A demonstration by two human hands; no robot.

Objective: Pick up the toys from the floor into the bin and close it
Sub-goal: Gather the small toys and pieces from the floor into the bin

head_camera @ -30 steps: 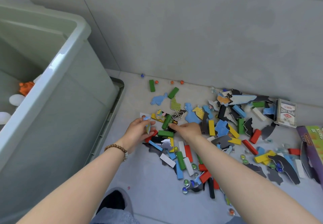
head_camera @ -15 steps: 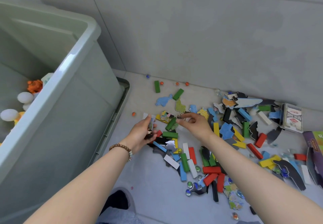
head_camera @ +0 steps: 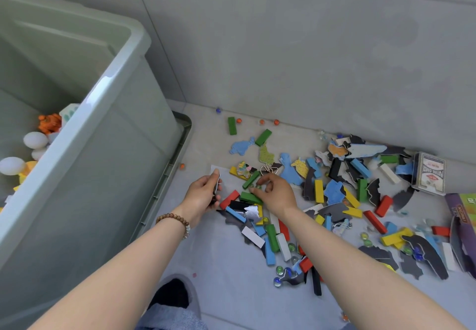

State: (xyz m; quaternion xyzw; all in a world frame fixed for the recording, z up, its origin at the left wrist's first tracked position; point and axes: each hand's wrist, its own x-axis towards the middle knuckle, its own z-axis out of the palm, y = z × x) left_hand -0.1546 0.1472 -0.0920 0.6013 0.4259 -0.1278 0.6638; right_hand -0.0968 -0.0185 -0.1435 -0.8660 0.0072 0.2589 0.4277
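On the head camera, our left grip (head_camera: 203, 197) pinches flat puzzle pieces (head_camera: 218, 184). Our right grip (head_camera: 277, 195) curls onto the toy pile (head_camera: 334, 195) on the floor (head_camera: 231, 278), right of the open bin (head_camera: 116, 102); we cannot tell whether it holds anything.

The right hand (head_camera: 277, 194) has gone out and back; a second ago its fingertips lay low among the blocks at the centre of the frame; half a second ago they had reached up to the wire loop (head_camera: 268, 169); now they have dropped down and left, curled on a green marble (head_camera: 257, 187) just above a green block (head_camera: 249, 197), the loop lying apart above them; the left hand (head_camera: 202, 195) has turned its flat pieces (head_camera: 217, 184) more edge-on; the view has swung left, so the bin (head_camera: 103, 92) at the left of the frame shows more of its inside, with the orange toy (head_camera: 50, 123) and white balls (head_camera: 34, 139) further in from the edge.
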